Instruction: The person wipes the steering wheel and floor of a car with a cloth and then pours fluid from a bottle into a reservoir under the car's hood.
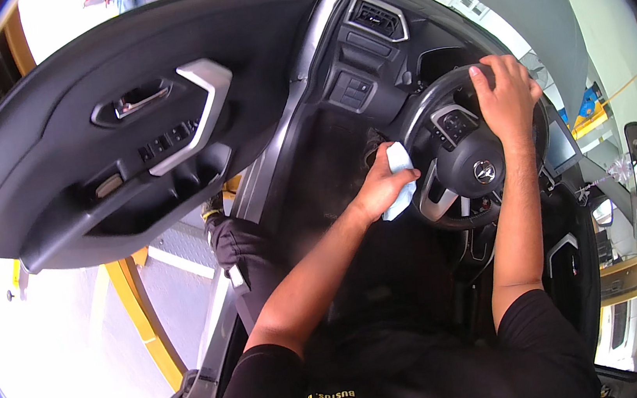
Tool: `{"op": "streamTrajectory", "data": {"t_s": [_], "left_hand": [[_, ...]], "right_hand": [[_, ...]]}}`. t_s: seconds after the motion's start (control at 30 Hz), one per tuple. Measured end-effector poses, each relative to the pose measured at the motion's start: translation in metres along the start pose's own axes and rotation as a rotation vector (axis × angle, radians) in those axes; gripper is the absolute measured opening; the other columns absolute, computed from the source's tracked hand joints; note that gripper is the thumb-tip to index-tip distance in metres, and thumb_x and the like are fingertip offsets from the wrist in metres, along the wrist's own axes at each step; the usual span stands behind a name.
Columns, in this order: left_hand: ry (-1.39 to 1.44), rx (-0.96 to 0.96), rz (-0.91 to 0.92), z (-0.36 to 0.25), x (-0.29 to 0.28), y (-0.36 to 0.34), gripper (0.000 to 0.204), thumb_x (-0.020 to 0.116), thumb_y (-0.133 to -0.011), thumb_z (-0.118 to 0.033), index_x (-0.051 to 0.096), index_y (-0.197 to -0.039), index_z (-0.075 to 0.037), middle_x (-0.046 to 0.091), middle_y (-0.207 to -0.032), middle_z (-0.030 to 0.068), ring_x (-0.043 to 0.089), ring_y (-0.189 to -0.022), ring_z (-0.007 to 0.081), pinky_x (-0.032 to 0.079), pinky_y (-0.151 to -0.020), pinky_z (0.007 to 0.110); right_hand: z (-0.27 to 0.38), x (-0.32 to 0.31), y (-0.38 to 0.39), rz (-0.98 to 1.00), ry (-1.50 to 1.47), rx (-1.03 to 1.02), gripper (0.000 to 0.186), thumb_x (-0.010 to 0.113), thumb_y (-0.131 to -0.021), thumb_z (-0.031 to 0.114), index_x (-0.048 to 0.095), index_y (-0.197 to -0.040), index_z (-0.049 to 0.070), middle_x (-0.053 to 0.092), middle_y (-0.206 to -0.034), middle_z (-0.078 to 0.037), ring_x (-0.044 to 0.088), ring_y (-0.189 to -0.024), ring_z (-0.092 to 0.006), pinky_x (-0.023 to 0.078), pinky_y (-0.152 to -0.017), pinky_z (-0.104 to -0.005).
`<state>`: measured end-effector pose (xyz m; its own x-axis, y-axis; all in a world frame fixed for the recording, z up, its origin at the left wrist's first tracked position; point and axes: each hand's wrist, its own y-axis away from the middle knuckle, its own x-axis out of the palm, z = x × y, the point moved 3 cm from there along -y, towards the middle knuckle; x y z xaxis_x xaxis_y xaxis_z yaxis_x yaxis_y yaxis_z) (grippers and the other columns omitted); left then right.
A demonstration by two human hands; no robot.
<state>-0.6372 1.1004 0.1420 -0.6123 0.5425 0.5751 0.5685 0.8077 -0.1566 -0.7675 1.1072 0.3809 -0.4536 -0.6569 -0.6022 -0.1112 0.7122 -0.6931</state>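
The person sat in the driver's seat, both forearms reaching up from the lower edge toward the steering wheel (461, 153). The left hand (383, 189) was closed around a white cloth (400, 176), pressing it against the wheel's rim at about nine o'clock. The right hand (506, 91) gripped the top of the rim at about one o'clock, fingers curled over it. The silver-trimmed hub (483, 171) lay between the two hands. At ten o'clock from the wheel sat a dashboard air vent (378, 17). The open driver's door (115, 136), with its chrome handle (141, 101) and window switches (168, 141), spread across the upper left.
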Motion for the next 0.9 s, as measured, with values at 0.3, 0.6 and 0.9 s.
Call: {"op": "streamTrajectory", "data": {"t_s": [0.3,0.6,0.9], "left_hand": [[-0.148,0.048,-0.007,-0.004,-0.008,-0.004,0.066,0.079,-0.077,-0.019,0.043,-0.13,-0.005,0.058,-0.103,0.0102,0.057,-0.098,0.0207,0.048,-0.084,0.035],[-0.261,0.048,0.022,-0.007,-0.009,-0.009,0.057,0.075,-0.079,-0.019,0.047,-0.127,-0.006,0.061,-0.1,0.0112,0.059,-0.098,0.0219,0.048,-0.086,0.037],[-0.231,0.092,0.001,0.0,-0.013,-0.015,0.047,0.071,-0.078,-0.012,0.05,-0.12,-0.004,0.06,-0.094,0.008,0.06,-0.09,0.0187,0.049,-0.08,0.034]], "right_hand": [[-0.002,0.01,-0.001,0.013,0.028,-0.017,0.037,0.054,-0.096,0.047,0.063,-0.117,0.018,0.06,-0.122,-0.002,0.052,-0.123,-0.0244,0.029,-0.103,-0.051],[-0.01,0.022,0.005,-0.03,0.042,-0.008,0.035,0.053,-0.098,0.047,0.063,-0.118,0.02,0.059,-0.122,0.0,0.05,-0.124,-0.0233,0.027,-0.103,-0.0521],[-0.005,0.024,0.003,-0.033,0.023,-0.011,0.036,0.054,-0.097,0.048,0.063,-0.118,0.021,0.059,-0.121,0.0,0.05,-0.123,-0.0243,0.027,-0.102,-0.0532]]}}
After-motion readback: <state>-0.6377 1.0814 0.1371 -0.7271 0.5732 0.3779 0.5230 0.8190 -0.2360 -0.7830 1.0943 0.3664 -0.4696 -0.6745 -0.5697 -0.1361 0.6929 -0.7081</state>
